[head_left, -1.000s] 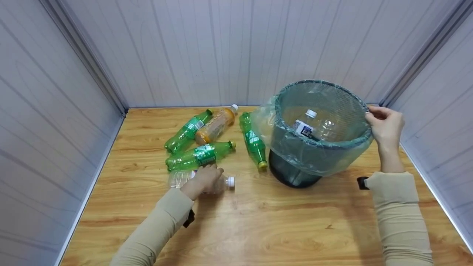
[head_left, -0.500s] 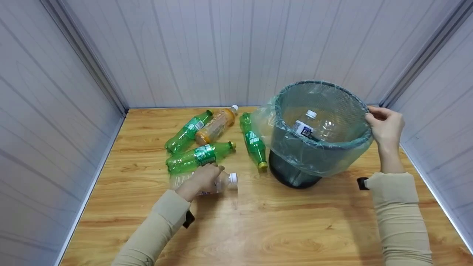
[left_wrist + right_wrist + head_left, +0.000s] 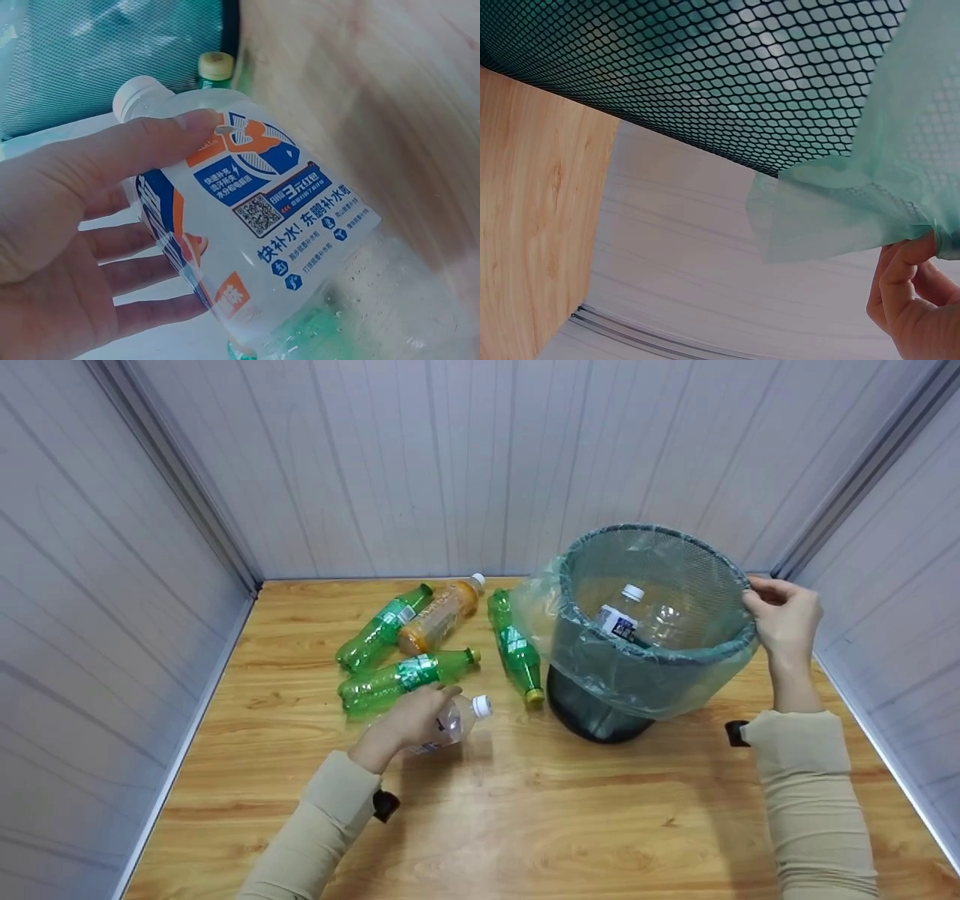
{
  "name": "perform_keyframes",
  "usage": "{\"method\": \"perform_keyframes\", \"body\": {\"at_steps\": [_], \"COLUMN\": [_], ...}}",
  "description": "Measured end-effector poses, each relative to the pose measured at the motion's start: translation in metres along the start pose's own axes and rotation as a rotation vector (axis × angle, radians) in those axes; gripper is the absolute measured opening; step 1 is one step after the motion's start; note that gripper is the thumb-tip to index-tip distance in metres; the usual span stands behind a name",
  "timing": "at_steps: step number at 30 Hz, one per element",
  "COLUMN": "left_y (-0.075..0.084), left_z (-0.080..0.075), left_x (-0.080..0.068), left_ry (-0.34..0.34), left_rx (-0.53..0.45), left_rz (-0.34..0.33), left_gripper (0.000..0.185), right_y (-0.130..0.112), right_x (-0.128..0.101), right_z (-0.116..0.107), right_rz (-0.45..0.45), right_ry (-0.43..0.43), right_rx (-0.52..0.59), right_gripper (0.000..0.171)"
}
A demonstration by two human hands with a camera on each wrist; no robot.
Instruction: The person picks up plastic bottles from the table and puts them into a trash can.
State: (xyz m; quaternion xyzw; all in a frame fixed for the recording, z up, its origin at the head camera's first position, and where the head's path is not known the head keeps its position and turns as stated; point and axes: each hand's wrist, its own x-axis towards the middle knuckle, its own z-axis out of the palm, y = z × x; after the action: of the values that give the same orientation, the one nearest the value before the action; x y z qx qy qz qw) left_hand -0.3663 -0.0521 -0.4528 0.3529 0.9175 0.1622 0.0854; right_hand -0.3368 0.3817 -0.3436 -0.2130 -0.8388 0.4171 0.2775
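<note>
My left hand (image 3: pixel 411 718) grips a clear plastic bottle (image 3: pixel 454 721) with a white cap, its cap end tilted up over the table. In the left wrist view the thumb lies across the white, blue and orange label of that bottle (image 3: pixel 277 217). My right hand (image 3: pixel 786 615) pinches the right rim of a mesh trash can (image 3: pixel 600 716), which wears a thin green bag (image 3: pixel 637 682). Fingers (image 3: pixel 904 277) at the bag-covered rim show in the right wrist view. Inside the can stands a white-capped bottle (image 3: pixel 619 619) beside another clear bottle (image 3: pixel 665 624).
Left of the can lie green bottles: one (image 3: pixel 516 649) close beside it, one (image 3: pixel 409 679) behind my left hand, one (image 3: pixel 384 626) farther back. An orange-labelled bottle (image 3: pixel 442 615) lies among them. Pale panel walls (image 3: pixel 390 465) enclose the wooden table (image 3: pixel 540 825) at back and sides.
My left hand has lifted the clear bottle's cap end off the table and shifted it slightly right and back. The right hand and the can stay where they were.
</note>
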Motion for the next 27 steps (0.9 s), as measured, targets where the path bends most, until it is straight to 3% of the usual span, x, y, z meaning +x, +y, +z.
{"method": "perform_keyframes", "body": {"at_steps": [15,22,27], "left_y": [0.007,0.012,0.016], "left_z": [-0.016,-0.027,-0.034], "left_x": [-0.003,-0.007,-0.010], "left_ry": [0.193,0.270,0.354], "left_rx": [-0.219,-0.257,-0.297], "left_rz": [0.004,-0.035,-0.023], "left_gripper": [0.076,0.073,0.074], "right_y": [0.002,0.001,0.001], "right_x": [-0.001,0.000,0.000], "right_z": [0.001,0.001,0.001], "right_rz": [-0.040,-0.032,-0.018], "right_ry": [0.011,0.010,0.007], "right_rx": [0.005,-0.003,-0.004], "right_gripper": [0.026,0.026,0.027]}}
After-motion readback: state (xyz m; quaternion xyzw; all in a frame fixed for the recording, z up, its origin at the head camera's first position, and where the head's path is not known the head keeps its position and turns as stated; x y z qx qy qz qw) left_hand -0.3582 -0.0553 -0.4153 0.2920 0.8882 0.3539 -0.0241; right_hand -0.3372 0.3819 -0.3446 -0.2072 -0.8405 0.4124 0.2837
